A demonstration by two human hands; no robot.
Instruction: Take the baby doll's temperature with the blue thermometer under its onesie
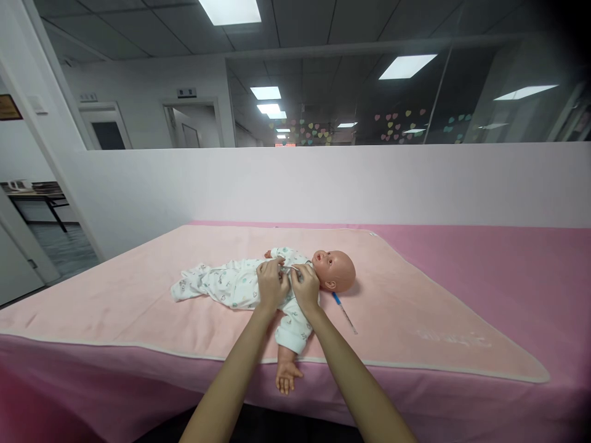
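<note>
A baby doll [341,271] lies on its back with its head to the right, dressed in a white printed baby outfit [235,283]. Both of my hands are at its chest, fingers closed in a pinch. Between the fingertips of my left hand [272,283] and my right hand [305,286] runs a thin whitish strip, apparently a tie of the outfit; the fingers partly hide it. One doll arm [287,369] sticks out toward me below my wrists. Beside the doll's head, a slim thermometer-like stick [345,312] with a blue end rests on the pad.
Underneath the doll spreads a peach pad [415,326] with a pale border, on a pink table cover [530,277]. A low white partition [346,184] with glass above stands behind. At far left, a desk [39,195] shows through a doorway.
</note>
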